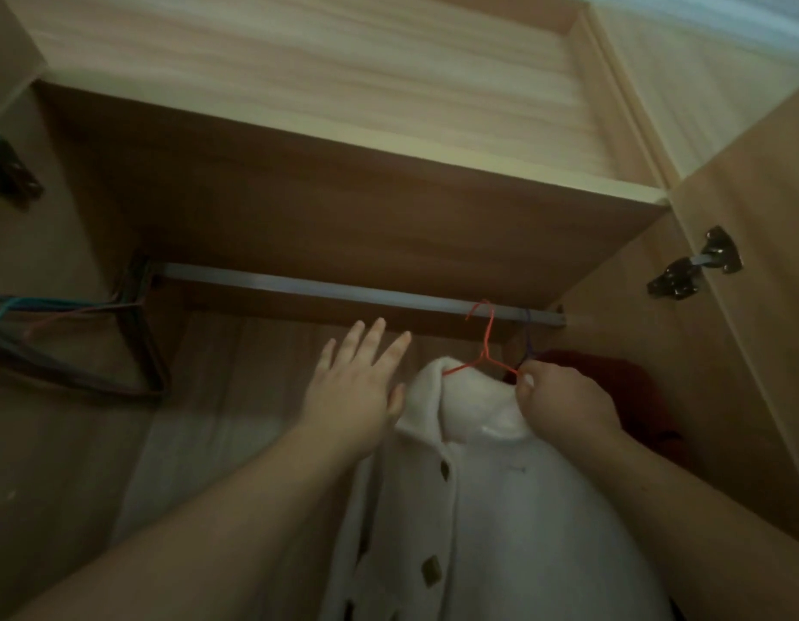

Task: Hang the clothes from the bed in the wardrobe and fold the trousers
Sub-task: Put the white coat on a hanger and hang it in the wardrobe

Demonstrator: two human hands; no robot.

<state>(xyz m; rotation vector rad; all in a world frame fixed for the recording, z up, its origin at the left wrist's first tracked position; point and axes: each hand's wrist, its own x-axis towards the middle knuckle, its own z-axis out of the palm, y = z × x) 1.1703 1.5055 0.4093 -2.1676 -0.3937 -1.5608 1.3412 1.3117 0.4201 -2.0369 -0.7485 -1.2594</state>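
Ref. landmark: the metal rail [343,289] running across the wardrobe [299,208] under its top shelf.

1. Coat. A white buttoned coat [487,486] sits on a red wire hanger [485,347]. The hanger hook is over the rail near its right end, so the coat hangs just below the rail. Collar and shoulders look seated on the hanger.

2. Right hand [563,396]. Below the rail's right end, fingers curled, pinching the hanger's right shoulder at the coat collar.

3. Left hand [361,378]. Below the rail approx. mid-span, fingers straight and spread, holding nothing. Its thumb side is against or just beside the coat's left shoulder; contact cannot be confirmed.

4. Other items. A dark red garment [612,387] hangs below the rail's right end, behind the coat, on what looks like a dark hanger. A bunch of spare hangers [75,347] hangs at the rail's left end.

5. Progress (judgement). Two garments look hung: the red one and the coat, w/ the coat at final adjustment. Remaining: release the hanger, check the coat hangs straight. The bed, any further clothes and the trousers are out of view, so the qty left cannot be stated. No folded trousers seen; treat that step as not yet done.
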